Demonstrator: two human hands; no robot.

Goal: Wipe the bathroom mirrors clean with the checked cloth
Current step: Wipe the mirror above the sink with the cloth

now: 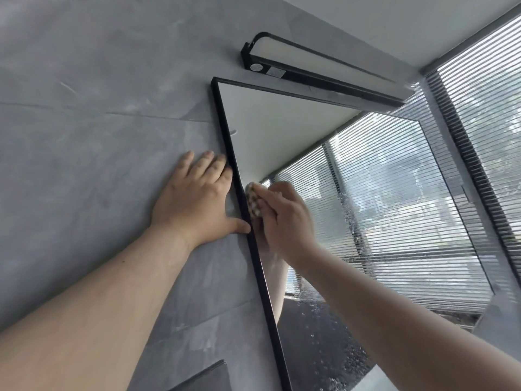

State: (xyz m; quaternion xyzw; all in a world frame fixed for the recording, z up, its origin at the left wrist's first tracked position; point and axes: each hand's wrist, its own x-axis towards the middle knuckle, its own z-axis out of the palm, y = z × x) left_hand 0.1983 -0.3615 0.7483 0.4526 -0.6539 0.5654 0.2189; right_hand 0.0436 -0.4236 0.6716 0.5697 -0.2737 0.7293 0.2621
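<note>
Step in hand: the person is wiping the left edge of the black-framed mirror, at the centre of the frame; judging by the haze and droplets on the glass, most of it is not yet clean.
Right hand: the right hand is bunching the checked cloth in curled fingers and pressing it onto the glass just beside the frame's left rail.
Left hand: the left hand is lying flat on the grey wall tile, fingers straight and spread, holding nothing, thumb and fingertips touching the frame's outer edge.
Next move: probably calling for strokes running rightward and downward into the speckled lower glass, with the left hand bracing.
Materials: the cloth is looking soft and wadded, brown and cream checked; the tile is matt and stone-like; the frame is thin, dark and straight.
Reflections: the mirror is showing slatted blinds and white ceiling.
Above: a long black-cased mirror light is sitting at upper centre.
</note>
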